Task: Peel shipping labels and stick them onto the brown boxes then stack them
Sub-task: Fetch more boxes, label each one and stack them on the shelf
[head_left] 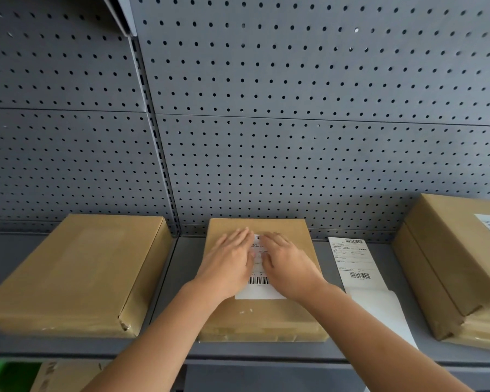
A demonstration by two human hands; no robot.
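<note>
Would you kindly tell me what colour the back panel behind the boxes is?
Grey, dotted with rows of small dark holes: the back panel shows best in the head view.

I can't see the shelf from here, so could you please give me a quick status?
Both hands, left and right, flat on the label. Label lies on middle box. Nothing in the way.

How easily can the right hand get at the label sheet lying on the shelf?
Probably yes. The right hand presses the middle box's label; the label sheet lies uncovered just to its right.
</note>
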